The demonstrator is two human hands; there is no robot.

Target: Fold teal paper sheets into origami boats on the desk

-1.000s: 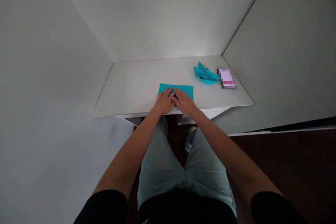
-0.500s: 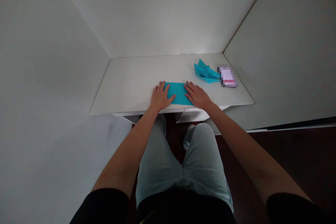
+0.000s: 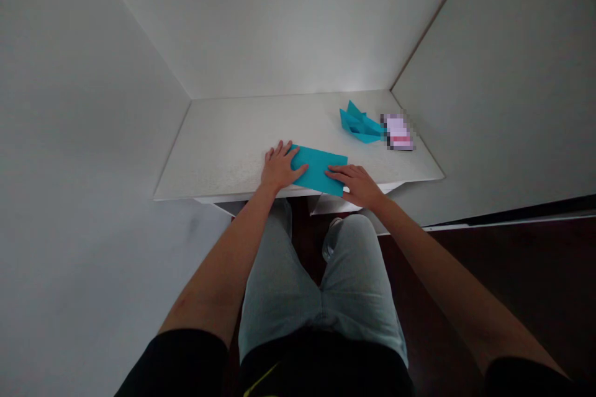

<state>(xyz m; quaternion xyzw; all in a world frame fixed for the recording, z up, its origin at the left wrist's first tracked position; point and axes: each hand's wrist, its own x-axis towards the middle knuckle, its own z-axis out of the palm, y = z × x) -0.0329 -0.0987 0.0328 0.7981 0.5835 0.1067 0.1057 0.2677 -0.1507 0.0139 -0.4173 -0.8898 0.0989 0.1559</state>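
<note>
A folded teal sheet of paper (image 3: pixel 319 167) lies near the front edge of a white table (image 3: pixel 233 149), turned slightly askew. My left hand (image 3: pixel 279 167) rests flat on the sheet's left end, fingers spread. My right hand (image 3: pixel 357 185) lies at the sheet's lower right corner, fingers stretched across the paper's edge. Both hands are open and press on the paper.
A finished teal paper model (image 3: pixel 359 124) sits at the back right of the table beside a small blurred pink and white object (image 3: pixel 398 132). White walls close in the table on the left, back and right. My legs are under the table's front edge.
My hands slid apart from the sheet's middle to its ends. The sheet has since turned a little clockwise, and my right hand dropped to its lower right corner.
</note>
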